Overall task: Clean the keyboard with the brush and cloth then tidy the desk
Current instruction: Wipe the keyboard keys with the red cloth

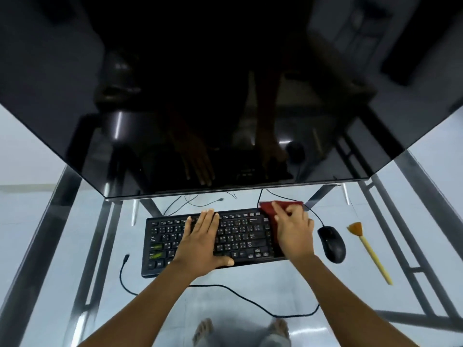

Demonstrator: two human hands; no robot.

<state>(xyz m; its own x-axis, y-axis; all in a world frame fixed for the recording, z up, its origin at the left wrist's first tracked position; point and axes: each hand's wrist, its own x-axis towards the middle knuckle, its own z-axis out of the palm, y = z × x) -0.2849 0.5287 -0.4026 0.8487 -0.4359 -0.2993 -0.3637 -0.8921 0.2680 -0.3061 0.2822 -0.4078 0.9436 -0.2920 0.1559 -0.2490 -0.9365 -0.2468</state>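
Observation:
A black keyboard (240,237) lies on a glass desk (250,291), just in front of a large dark monitor. My left hand (203,244) rests flat on the keys at the keyboard's middle left, fingers straight. At the keyboard's right end my right hand (294,230) grips a red cloth (269,211), which drapes over the top right corner of the keys. A brush (368,249) with a yellow handle and orange bristles lies on the desk to the far right, beyond the mouse.
A black mouse (332,244) sits right of the keyboard, its cable running up behind the monitor (225,108). A loose black cable (225,289) curls across the desk in front of the keyboard. Metal desk frame bars and my feet show through the glass.

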